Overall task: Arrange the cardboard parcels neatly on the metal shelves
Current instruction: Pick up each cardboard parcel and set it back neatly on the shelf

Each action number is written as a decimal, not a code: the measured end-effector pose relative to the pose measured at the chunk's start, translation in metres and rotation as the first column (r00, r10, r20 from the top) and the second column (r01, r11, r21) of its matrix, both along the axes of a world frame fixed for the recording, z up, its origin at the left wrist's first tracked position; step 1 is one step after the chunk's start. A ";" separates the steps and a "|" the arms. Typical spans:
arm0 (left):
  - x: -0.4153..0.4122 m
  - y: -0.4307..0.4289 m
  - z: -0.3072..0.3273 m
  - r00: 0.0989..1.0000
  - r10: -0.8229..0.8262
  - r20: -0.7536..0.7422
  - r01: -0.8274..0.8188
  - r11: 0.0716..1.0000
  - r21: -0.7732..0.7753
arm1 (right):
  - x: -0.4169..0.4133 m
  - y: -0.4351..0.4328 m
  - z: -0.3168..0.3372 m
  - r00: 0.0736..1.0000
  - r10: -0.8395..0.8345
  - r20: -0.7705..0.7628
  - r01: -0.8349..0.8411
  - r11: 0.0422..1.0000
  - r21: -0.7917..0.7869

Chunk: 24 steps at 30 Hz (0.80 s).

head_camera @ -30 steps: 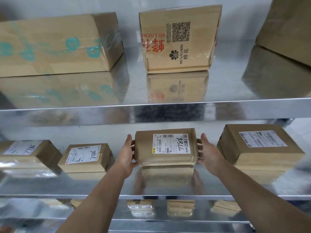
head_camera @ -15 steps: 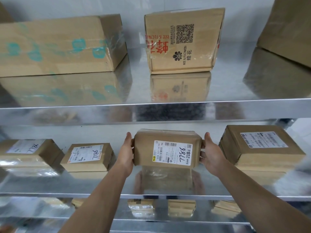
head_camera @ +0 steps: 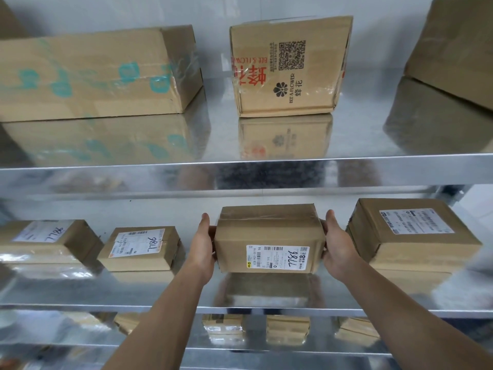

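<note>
Tipped forward, parcel (head_camera: 269, 236) between left hand (head_camera: 204, 245), right hand (head_camera: 337, 247).

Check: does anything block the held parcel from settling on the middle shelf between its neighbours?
Nothing visible does. The held parcel, gripped at its ends by the left hand and right hand, is over bare middle shelf. The small labelled parcel stands clear on the left; the larger parcel is close beside the right hand.
</note>
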<state>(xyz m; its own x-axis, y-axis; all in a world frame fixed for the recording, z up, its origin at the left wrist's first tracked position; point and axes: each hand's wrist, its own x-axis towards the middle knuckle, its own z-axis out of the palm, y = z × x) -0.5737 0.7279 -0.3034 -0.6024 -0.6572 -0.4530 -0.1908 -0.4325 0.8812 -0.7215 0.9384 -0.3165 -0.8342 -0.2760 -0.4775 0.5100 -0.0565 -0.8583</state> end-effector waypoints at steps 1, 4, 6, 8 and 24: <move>0.000 0.001 0.000 1.000 0.000 -0.006 0.000 1.000 0.002 | 0.002 0.000 0.001 1.000 0.001 0.000 -0.001 1.000 -0.006; 0.000 0.001 0.002 1.000 -0.017 -0.023 0.017 1.000 -0.005 | 0.005 -0.001 0.003 0.999 0.042 -0.002 -0.042 0.999 -0.023; 0.001 -0.001 0.003 0.999 -0.035 -0.018 0.035 0.999 -0.023 | 0.008 -0.001 0.005 0.997 0.076 0.006 -0.076 0.997 -0.026; 0.002 -0.001 0.003 0.999 -0.033 -0.019 0.032 0.999 -0.025 | 0.010 -0.001 0.006 0.996 0.094 0.008 -0.094 0.995 -0.023; 0.003 0.008 -0.007 0.997 -0.059 -0.043 0.059 0.998 -0.015 | 0.020 0.001 0.003 0.992 0.125 0.025 -0.125 0.992 -0.005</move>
